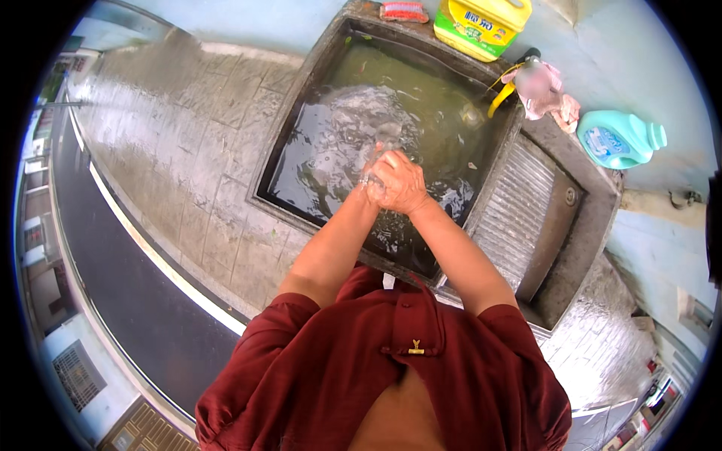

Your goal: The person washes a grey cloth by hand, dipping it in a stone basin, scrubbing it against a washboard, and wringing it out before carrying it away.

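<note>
My two hands are pressed together over a square stone basin [282, 113] filled with murky water [445, 90]. My right hand [399, 179] wraps over my left hand [372, 169], its fingers curled around it. Most of the left hand is hidden beneath, so its fingers cannot be made out. Wet, greyish patches show between the hands; whether they hold a small thing there cannot be told. Just beyond the fingertips is a blurred greyish spot [389, 133] above rippling, splashed water.
A ribbed washboard trough [510, 208] adjoins the basin at right. Along the rim stand a red-and-white scrubbing brush [404, 11], a yellow jug [482, 25], a yellow spout [501, 100], a pink cloth [544, 101] and a turquoise detergent bottle [620, 138]. Wet paving [214, 135] lies left.
</note>
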Available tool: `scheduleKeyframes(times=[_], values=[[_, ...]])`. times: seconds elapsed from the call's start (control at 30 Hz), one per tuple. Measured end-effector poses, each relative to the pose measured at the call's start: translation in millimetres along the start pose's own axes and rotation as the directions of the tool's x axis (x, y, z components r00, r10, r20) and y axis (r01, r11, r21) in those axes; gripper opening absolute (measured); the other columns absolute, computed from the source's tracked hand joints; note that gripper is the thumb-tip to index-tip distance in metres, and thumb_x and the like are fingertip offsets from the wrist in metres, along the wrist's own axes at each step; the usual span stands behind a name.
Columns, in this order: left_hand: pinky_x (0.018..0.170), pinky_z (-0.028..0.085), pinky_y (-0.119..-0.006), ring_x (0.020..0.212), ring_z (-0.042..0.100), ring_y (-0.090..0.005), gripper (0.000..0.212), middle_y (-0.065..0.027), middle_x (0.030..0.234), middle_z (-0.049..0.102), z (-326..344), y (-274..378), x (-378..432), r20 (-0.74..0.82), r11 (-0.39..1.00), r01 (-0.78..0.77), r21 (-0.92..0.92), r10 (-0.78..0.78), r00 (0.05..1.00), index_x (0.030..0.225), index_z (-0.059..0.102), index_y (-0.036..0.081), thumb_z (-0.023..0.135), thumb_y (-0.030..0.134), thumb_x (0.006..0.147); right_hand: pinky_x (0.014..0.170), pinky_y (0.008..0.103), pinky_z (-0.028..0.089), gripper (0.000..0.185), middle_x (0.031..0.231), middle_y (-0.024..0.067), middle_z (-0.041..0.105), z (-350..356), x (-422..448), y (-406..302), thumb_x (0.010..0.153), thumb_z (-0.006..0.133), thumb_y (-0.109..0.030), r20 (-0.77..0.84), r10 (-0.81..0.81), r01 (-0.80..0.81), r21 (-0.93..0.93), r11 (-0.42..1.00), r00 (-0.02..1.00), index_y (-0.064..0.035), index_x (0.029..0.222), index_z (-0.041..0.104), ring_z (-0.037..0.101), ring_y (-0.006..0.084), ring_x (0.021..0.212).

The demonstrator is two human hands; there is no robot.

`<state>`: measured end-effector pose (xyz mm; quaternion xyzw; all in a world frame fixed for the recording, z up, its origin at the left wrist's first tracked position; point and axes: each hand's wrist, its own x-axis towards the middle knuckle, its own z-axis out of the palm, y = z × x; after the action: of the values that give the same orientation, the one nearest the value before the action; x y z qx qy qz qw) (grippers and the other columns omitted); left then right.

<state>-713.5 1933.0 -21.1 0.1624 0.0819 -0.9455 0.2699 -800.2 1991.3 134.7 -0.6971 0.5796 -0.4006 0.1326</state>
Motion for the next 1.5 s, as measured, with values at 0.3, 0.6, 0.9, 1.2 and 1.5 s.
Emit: scheduleKeyframes(times=[0.3, 0.6, 0.9, 1.2, 1.5], values=[[0.104, 0.032, -0.056, 0.128, 0.039, -0.0339, 0.055, -0.0142, 0.143, 0.037, 71, -16, -19, -0.397, 0.969, -0.112, 0.219, 0.193, 0.897, 0.138, 0.035, 0.006, 0.037, 0.044, 0.099, 0.084, 0.0475, 0.048, 0.033, 0.107, 0.0211, 0.059, 5, 10, 112, 0.079, 0.055, -0.031, -0.212, 0.575, -0.612, -0.225, 0.758, 0.79, -0.0061, 0.101, 0.058, 0.058, 0.0394, 0.099], [0.107, 0.02, -0.065, 0.139, 0.016, -0.0432, 0.059, -0.0134, 0.154, 0.013, 65, -1, -37, -0.482, 0.976, 0.108, 0.189, -0.003, 0.876, 0.148, 0.013, 0.011, 0.029, 0.042, 0.101, 0.085, 0.0397, 0.05, 0.065, 0.111, 0.0274, 0.062, 16, -24, 159, 0.075, 0.072, -0.037, 0.165, 0.935, -0.859, -0.371, 0.353, 0.313, 0.0071, 0.119, 0.054, 0.062, 0.039, 0.1], [0.106, 0.025, -0.063, 0.132, 0.032, -0.0423, 0.072, -0.0195, 0.144, 0.035, 101, -3, -29, -0.441, 0.984, 0.022, 0.179, 0.061, 0.895, 0.141, 0.033, 0.009, 0.023, 0.063, 0.094, 0.083, 0.0335, 0.051, 0.044, 0.109, 0.0119, 0.062, -2, -21, 41, 0.073, 0.044, 0.017, -0.001, 0.445, -0.368, 0.559, 0.743, 0.896, -0.0052, 0.106, 0.063, 0.061, 0.0297, 0.1], [0.083, 0.048, -0.037, 0.096, 0.053, -0.0255, 0.048, -0.0152, 0.111, 0.054, 39, -8, -25, 0.283, 0.964, 0.162, -0.209, -0.099, 0.954, 0.122, 0.048, 0.003, 0.051, 0.042, 0.094, 0.079, 0.0374, 0.046, 0.009, 0.086, 0.0043, 0.058, -5, -20, -45, 0.072, 0.067, -0.017, -0.124, 0.048, -0.044, 0.037, 0.998, 0.991, -0.0116, 0.079, 0.065, 0.054, 0.0273, 0.082], [0.096, 0.042, -0.053, 0.116, 0.05, -0.0317, 0.046, -0.016, 0.132, 0.046, 102, -36, -27, -0.445, 0.917, -0.056, 0.395, 0.245, 0.861, 0.127, 0.042, 0.005, 0.034, 0.041, 0.1, 0.071, 0.0488, 0.051, 0.032, 0.087, 0.0182, 0.067, 7, 8, 74, 0.091, 0.046, -0.029, -0.065, 0.509, -0.502, -0.316, 0.805, 0.858, -0.0051, 0.083, 0.065, 0.063, 0.0403, 0.076]])
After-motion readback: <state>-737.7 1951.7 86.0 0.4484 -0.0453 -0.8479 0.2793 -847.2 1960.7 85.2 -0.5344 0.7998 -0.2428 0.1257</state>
